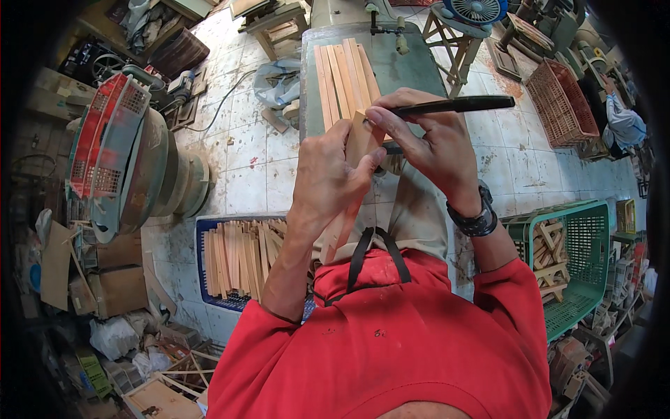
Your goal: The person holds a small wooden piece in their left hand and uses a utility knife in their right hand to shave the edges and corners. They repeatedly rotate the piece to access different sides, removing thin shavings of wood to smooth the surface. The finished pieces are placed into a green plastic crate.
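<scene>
My left hand is closed around a light wooden strip, thumb across it. The strip's far end points up, and its lower part slopes back toward my lap. My right hand grips a black pen whose body sticks out to the right. Its tip is at the strip's far end, close to my right thumb; I cannot tell whether it touches the wood. Just beyond my hands, several similar wooden strips lie side by side on a green-topped table.
A blue crate full of wooden strips stands at my left. A green crate with wooden pieces is at my right. A large round machine with a red basket stands far left. A brown basket and a blue fan are far right.
</scene>
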`<state>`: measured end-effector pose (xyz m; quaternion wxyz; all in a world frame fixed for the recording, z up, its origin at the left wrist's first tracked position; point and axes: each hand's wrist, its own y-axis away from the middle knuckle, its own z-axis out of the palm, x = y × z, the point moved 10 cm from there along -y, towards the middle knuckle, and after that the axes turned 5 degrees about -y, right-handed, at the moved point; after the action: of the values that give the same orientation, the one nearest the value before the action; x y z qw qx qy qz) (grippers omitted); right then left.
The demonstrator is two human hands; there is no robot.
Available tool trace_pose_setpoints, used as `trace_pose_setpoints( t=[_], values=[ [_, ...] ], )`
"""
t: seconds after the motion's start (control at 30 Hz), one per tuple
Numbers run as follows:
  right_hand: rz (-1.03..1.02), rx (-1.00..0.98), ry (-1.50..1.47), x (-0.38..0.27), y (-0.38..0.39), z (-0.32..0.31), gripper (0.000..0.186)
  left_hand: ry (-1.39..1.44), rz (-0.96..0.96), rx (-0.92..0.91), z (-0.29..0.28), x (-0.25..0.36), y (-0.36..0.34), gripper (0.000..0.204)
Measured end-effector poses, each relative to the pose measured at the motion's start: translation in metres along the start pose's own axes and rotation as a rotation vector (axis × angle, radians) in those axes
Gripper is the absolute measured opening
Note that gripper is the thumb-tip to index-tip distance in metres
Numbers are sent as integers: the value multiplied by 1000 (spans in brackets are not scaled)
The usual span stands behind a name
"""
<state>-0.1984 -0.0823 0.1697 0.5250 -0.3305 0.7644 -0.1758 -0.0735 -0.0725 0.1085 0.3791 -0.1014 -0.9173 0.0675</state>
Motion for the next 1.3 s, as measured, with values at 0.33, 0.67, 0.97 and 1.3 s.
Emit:
trace_pose_setpoints(
  t=[0.33, 0.67, 0.97, 1.3],
  values=[
    [7, -161, 28, 0, -6, 9, 16, -48, 28, 15, -3, 4, -1, 30],
    [-47, -99, 104, 3, -12, 7, 30, -110, 37, 25, -3, 6, 0, 30],
    [268, 114, -81, 26, 4, -20, 24, 204, -88, -61, 10, -25, 0, 30],
    [484, 82, -55, 53, 138, 72, 53, 819, -291, -23, 48, -73, -14, 30]
  ],
)
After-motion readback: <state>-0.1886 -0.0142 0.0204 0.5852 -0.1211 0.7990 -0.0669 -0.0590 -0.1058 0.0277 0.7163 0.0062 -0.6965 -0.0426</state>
